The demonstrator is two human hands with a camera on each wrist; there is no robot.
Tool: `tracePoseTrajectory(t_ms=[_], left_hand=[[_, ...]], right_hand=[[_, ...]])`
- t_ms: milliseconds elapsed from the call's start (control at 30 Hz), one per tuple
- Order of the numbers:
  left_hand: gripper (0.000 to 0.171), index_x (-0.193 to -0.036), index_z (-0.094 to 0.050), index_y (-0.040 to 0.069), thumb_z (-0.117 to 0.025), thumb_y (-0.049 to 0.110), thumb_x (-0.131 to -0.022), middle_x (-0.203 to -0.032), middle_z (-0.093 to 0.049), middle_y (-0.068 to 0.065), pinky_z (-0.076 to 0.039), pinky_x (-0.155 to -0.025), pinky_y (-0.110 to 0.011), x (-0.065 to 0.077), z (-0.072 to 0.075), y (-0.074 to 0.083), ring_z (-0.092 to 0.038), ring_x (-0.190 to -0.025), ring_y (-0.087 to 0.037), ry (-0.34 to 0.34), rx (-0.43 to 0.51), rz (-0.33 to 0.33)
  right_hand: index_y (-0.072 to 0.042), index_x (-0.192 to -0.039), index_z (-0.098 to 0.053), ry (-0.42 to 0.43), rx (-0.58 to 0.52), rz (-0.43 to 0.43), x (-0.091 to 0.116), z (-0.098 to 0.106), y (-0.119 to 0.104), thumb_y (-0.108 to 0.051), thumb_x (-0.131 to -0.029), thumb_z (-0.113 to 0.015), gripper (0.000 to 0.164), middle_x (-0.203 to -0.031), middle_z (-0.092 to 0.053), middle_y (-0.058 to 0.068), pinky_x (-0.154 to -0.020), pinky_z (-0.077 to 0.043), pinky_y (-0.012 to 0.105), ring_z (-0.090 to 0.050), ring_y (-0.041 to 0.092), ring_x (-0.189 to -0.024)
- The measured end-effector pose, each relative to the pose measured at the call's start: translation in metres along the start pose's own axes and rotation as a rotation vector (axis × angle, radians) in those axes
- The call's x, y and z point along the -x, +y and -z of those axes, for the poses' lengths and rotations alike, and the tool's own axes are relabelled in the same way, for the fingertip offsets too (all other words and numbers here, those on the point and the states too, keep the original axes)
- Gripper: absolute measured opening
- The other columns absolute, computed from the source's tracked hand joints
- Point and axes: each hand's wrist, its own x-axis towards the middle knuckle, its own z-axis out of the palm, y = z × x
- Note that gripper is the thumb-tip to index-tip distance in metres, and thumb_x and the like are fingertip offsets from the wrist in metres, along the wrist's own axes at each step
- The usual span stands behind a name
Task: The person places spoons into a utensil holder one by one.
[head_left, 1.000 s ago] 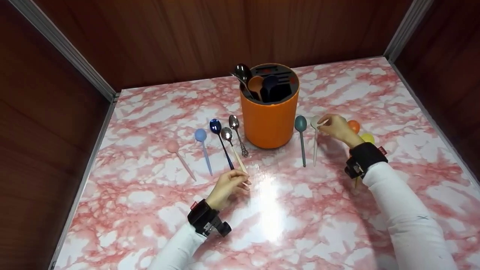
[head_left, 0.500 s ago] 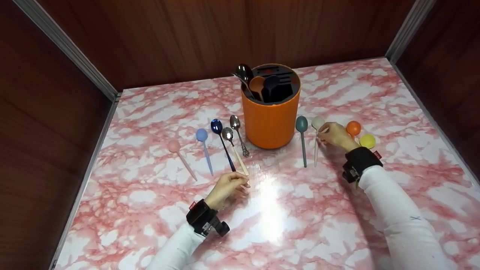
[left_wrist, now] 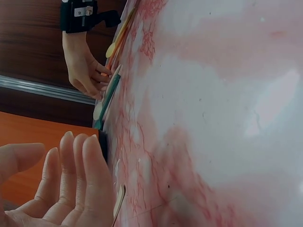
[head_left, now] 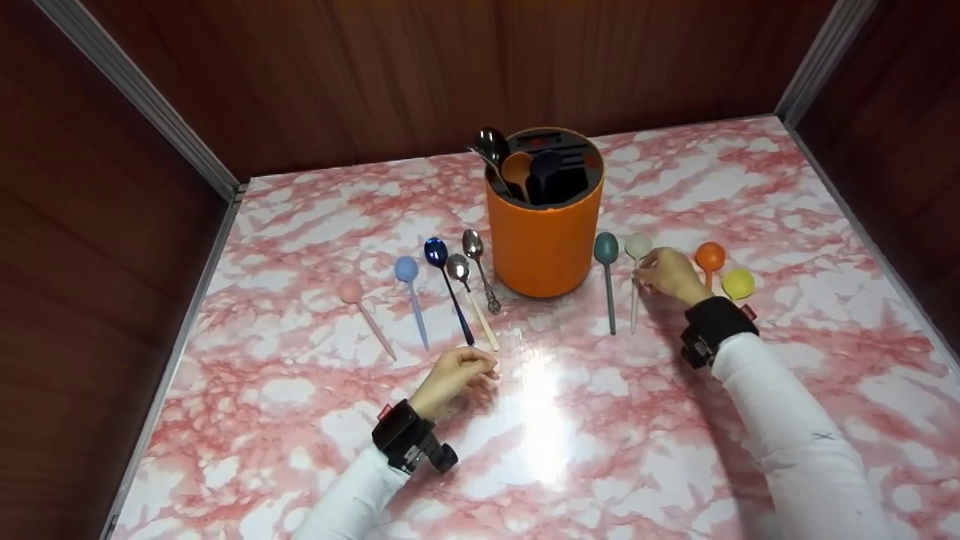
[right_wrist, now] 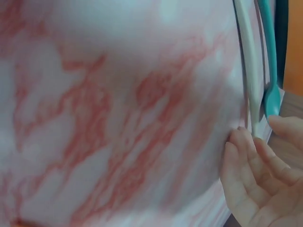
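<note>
My right hand is over the neck of a white spoon lying on the table right of the orange holder. In the right wrist view, the fingertips are right at the white spoon's handle, while the thumb stands apart, overlapping a teal spoon. That teal spoon lies parallel, on the holder side. My left hand holds nothing; its fingers are loosely bent over the table, near the handle ends of a dark blue spoon and a cream-handled spoon.
An orange cylindrical utensil holder with several spoons in its black top stands at the back middle. Pink, light blue and ornate silver spoons lie to its left. Orange and yellow spoons lie at the right. Wooden walls enclose the table.
My right hand has moved from beside the white spoon's bowl down to its neck, uncovering more of the bowl. The left hand has drawn back slightly from the handle ends.
</note>
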Motion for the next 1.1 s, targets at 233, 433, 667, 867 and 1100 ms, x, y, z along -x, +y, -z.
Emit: tracePoseTrajectory(t_ms=[233,433,667,867,1100], left_hand=[[0.020,-0.105,-0.060,-0.014,-0.053,0.001,-0.093,-0.081,-0.066,-0.009,-0.056,-0.054,-0.024,0.002,0.000,-0.002,-0.064,-0.063,-0.013,0.026,-0.010,0.015],[0.018,-0.104,-0.061,-0.011,-0.053,0.002,-0.094,-0.081,-0.066,-0.008,-0.057,-0.054,-0.024,0.003,0.001,-0.004,-0.065,-0.064,-0.014,0.033,0.016,0.039],[0.022,-0.107,-0.058,-0.015,-0.053,0.002,-0.094,-0.080,-0.066,-0.007,-0.058,-0.055,-0.025,0.004,0.000,-0.004,-0.065,-0.063,-0.014,0.030,0.032,0.040],[0.022,-0.106,-0.057,-0.015,-0.054,0.003,-0.094,-0.079,-0.065,-0.008,-0.057,-0.054,-0.024,0.003,0.000,-0.006,-0.064,-0.062,-0.013,0.020,0.040,0.039],[0.023,-0.107,-0.056,-0.016,-0.055,0.003,-0.094,-0.079,-0.065,-0.008,-0.057,-0.053,-0.024,0.003,0.000,-0.007,-0.063,-0.062,-0.013,0.002,0.055,0.031]], right_hand=[[0.010,-0.079,-0.062,0.016,-0.097,-0.018,-0.001,-0.004,0.004,-0.004,-0.087,-0.062,0.017,-0.058,-0.060,0.008,-0.044,-0.047,0.021,-0.054,0.009,-0.047],[0.014,-0.077,-0.064,0.025,-0.144,-0.123,-0.001,-0.007,-0.006,0.000,-0.085,-0.061,0.017,-0.055,-0.061,0.004,-0.044,-0.050,0.019,-0.056,0.007,-0.045],[0.008,-0.064,-0.066,0.093,-0.071,-0.134,-0.003,-0.011,-0.008,0.001,-0.082,-0.063,0.019,-0.049,-0.059,0.000,-0.051,-0.043,0.016,-0.053,0.005,-0.045],[0.007,-0.066,-0.066,0.061,-0.133,-0.155,-0.003,-0.010,-0.007,0.000,-0.082,-0.062,0.018,-0.051,-0.059,-0.002,-0.050,-0.046,0.017,-0.054,0.005,-0.046],[0.016,-0.083,-0.062,0.014,-0.255,-0.189,0.000,-0.005,-0.007,0.002,-0.086,-0.060,0.014,-0.057,-0.060,-0.002,-0.050,-0.052,0.018,-0.057,0.005,-0.049]])
